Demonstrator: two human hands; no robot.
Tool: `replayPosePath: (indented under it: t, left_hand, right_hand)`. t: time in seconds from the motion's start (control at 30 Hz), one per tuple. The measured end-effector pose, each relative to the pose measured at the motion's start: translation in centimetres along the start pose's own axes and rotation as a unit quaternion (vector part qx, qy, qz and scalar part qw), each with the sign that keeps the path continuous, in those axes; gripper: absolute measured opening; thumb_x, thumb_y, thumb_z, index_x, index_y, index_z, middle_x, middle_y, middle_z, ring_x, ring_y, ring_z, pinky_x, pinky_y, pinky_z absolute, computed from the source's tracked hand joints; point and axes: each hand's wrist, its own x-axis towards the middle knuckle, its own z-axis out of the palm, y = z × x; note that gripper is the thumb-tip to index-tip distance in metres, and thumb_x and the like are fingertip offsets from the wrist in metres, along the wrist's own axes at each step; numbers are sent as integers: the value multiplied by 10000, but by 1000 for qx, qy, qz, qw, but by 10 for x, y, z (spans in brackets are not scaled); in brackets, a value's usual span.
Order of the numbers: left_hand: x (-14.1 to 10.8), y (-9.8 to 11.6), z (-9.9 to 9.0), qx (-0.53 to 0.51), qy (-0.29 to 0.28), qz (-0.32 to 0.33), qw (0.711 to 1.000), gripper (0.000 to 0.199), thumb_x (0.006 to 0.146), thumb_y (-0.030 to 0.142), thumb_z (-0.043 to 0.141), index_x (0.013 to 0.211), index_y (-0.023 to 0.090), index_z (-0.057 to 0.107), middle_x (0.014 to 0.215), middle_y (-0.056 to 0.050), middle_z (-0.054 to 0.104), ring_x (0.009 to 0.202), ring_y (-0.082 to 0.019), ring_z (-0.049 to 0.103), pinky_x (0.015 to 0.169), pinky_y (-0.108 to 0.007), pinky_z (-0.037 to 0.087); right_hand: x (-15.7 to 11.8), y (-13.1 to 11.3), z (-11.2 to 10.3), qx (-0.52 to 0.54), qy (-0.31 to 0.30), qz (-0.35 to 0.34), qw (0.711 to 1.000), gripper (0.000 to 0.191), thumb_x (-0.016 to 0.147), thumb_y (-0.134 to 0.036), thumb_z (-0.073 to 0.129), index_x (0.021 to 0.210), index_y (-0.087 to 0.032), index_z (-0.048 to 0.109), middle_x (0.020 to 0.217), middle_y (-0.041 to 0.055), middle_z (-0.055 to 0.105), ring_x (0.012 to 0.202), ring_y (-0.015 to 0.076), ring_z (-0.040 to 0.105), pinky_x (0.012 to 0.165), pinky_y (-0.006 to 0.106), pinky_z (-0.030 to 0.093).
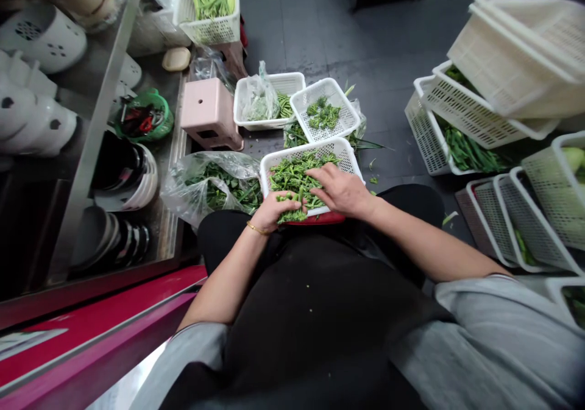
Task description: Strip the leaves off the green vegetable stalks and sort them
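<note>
A white plastic basket (266, 165) of cut green stems (292, 175) sits at my lap, tilted slightly. My left hand (270, 211) is closed around a small bunch of green vegetable stems (292, 216) at the basket's near left corner. Over the near right part of the basket, my right hand (340, 189) reaches in with its fingers stretched out and apart. Its fingertips touch or hover just above the loose stems; I cannot tell which. Something red (326, 219) shows under the basket's near edge.
A clear bag of leafy greens (219, 184) lies left of the basket. Beyond stand two more white baskets (299, 102) and a pink stool (205, 108). Stacked baskets (503, 63) rise on the right. A metal shelf (98, 117) with pots and bowls runs along the left.
</note>
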Motion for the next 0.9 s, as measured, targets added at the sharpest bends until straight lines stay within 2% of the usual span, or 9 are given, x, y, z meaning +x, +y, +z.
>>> replayPosePath:
  t: [0.1, 0.17, 0.37, 0.47, 0.6, 0.67, 0.73, 0.8, 0.9]
  left_hand:
    - [-10, 6, 0, 90, -46, -3, 995, 112, 607, 186, 749, 670, 107, 702, 635, -44, 659, 583, -132, 578, 600, -241, 446]
    - [-14, 5, 4, 82, -52, 2, 995, 114, 600, 190, 753, 655, 111, 692, 610, -42, 650, 564, -133, 570, 588, -247, 443]
    - [-24, -12, 25, 1, 37, 67, 997, 226, 635, 254, 761, 819, 135, 705, 719, -45, 675, 671, -157, 616, 697, -280, 481]
    - [-32, -13, 32, 22, 56, 88, 994, 205, 635, 254, 772, 799, 158, 695, 747, -28, 667, 706, -153, 619, 720, -269, 478]
    - [-38, 0, 21, -15, -54, 71, 996, 226, 615, 269, 790, 757, 154, 656, 822, -84, 687, 835, -236, 652, 807, -362, 492]
    - [-34, 5, 8, -75, -42, 89, 992, 232, 617, 259, 783, 759, 157, 629, 838, -88, 693, 843, -248, 657, 799, -391, 503]
    - [-25, 6, -6, -128, -6, 115, 985, 229, 626, 231, 766, 789, 162, 620, 787, -60, 687, 790, -228, 659, 767, -394, 517]
    - [-17, 5, -16, -149, 11, 127, 981, 269, 631, 208, 751, 871, 162, 638, 721, -31, 664, 731, -202, 649, 752, -387, 525]
    - [-11, 3, -23, -138, 19, 118, 983, 374, 629, 202, 750, 984, 140, 649, 730, -28, 653, 706, -183, 641, 754, -366, 526]
  right_hand:
    - [-2, -4, -17, -102, -93, -165, 977, 327, 950, -361, 364, 1044, -120, 565, 950, 141, 602, 806, 191, 546, 635, 266, 346]
    - [-4, -8, -17, -126, -139, -189, 964, 328, 958, -345, 343, 981, -105, 565, 862, 134, 607, 738, 181, 543, 609, 259, 322]
    - [-15, -28, 18, -25, -72, 21, 997, 313, 946, -355, 342, 914, -115, 540, 790, 105, 626, 666, 164, 550, 559, 245, 299]
    - [-22, -26, 26, 109, -53, 106, 987, 360, 972, -308, 232, 855, -138, 527, 755, 73, 619, 664, 147, 559, 593, 239, 353]
    - [-35, 10, 4, 226, -254, 117, 933, 430, 972, -404, 220, 862, -157, 555, 587, 6, 557, 533, 125, 530, 543, 224, 376]
    - [-38, 28, -7, 142, -317, 94, 933, 309, 898, -435, 442, 946, -170, 595, 674, 22, 599, 588, 141, 558, 543, 224, 370]
    - [-32, 37, -6, 1, -279, 80, 957, 312, 841, -382, 549, 1098, -210, 591, 870, 66, 629, 701, 172, 586, 566, 234, 365]
    - [-19, 37, 10, -108, -227, 60, 966, 333, 892, -320, 463, 1203, -236, 550, 1019, 109, 599, 760, 192, 590, 583, 249, 364]
    - [6, 34, 40, -166, -236, 5, 958, 339, 942, -230, 314, 1173, -184, 558, 1068, 153, 567, 775, 198, 590, 608, 266, 377]
